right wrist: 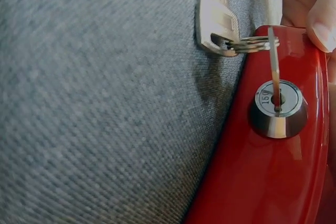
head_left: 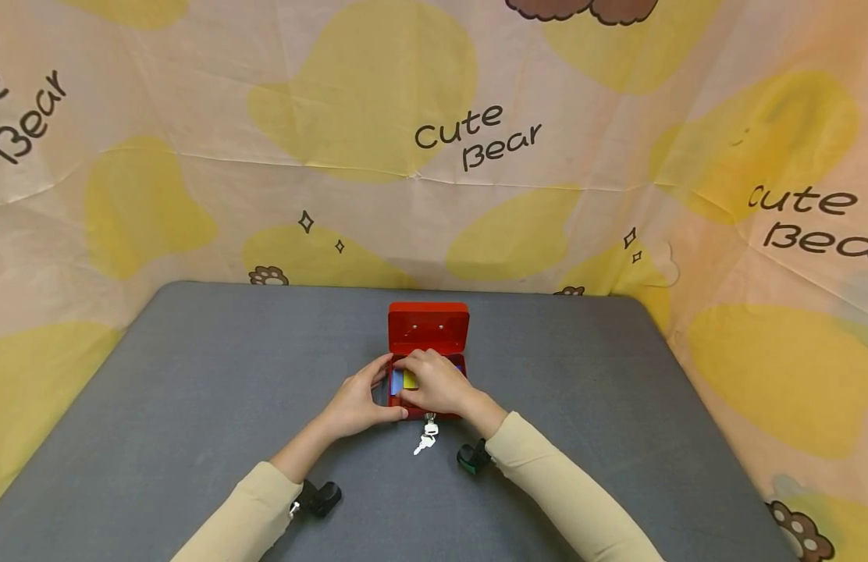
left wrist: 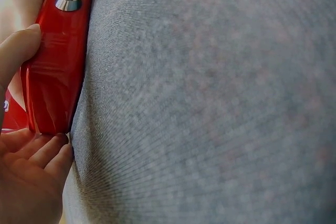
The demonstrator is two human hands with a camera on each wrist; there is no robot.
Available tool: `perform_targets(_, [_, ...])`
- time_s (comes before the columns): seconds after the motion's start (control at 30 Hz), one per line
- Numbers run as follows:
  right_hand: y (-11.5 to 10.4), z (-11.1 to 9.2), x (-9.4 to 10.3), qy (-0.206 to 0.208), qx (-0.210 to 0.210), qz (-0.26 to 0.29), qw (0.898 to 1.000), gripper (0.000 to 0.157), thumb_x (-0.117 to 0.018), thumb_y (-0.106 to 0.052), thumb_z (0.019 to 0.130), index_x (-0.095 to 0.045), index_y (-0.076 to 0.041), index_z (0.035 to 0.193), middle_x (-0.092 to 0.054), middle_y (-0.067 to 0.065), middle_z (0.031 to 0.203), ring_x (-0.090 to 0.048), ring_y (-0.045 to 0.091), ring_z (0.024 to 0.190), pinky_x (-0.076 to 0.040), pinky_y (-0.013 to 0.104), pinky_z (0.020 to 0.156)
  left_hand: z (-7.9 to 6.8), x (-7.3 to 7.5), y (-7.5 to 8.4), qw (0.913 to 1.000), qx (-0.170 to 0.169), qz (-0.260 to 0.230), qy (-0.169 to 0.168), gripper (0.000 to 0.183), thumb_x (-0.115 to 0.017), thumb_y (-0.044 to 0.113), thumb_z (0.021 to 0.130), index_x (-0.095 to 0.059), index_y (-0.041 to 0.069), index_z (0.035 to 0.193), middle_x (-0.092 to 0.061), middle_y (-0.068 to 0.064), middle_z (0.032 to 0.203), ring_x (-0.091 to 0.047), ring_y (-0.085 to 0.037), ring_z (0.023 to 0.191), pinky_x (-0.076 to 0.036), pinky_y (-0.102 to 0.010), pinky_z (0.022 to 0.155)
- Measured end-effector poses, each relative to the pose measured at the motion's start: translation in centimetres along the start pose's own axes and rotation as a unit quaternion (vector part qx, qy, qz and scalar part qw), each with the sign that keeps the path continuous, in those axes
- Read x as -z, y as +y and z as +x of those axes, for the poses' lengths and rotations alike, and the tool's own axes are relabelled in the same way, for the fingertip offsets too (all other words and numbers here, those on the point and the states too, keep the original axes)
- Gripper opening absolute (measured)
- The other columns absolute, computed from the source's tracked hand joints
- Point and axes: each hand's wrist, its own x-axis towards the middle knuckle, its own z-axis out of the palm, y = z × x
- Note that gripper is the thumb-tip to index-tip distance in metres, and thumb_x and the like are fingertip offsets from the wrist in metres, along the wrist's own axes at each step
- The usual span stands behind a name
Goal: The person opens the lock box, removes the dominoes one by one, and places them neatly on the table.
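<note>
A small red metal cash box (head_left: 391,410) sits on the table with its lid (head_left: 428,334) raised at the back. My left hand (head_left: 354,402) holds its left end, thumb on the front rim and fingers against the side. Over the box's interior is my right hand (head_left: 437,384), its fingers bent down beside a blue piece (head_left: 396,382) and a yellow piece (head_left: 410,380); I cannot tell whether it pinches either. A key stands in the round front lock (right wrist: 278,108), and spare keys (right wrist: 218,22) hang from its ring.
The grey cloth-covered table (head_left: 230,375) extends around the box. Behind it hangs a patterned fabric backdrop (head_left: 378,94). Dark wrist-worn devices sit under both sleeves, the left one (head_left: 325,498) and the right one (head_left: 471,457) close above the cloth.
</note>
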Motion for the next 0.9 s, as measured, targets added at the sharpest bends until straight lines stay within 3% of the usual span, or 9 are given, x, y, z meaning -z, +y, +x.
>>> perform_targets(0.9, [-0.76,0.52,0.67,-0.050,-0.007,-0.055,0.997,0.048,-0.072,-0.038,0.075,-0.064,-0.017,0.117,-0.057,0.000,0.105,-0.051,0.014,0.089,-0.048,0.027,0.077,-0.10,-0.02,-0.01,1.0000,0.002,-0.008,-0.002,0.091,-0.082,0.028,0.066,-0.034,0.004,0.140,-0.042,-0.019,0.139,-0.051,-0.032,0.120,-0.043,-0.043,0.097])
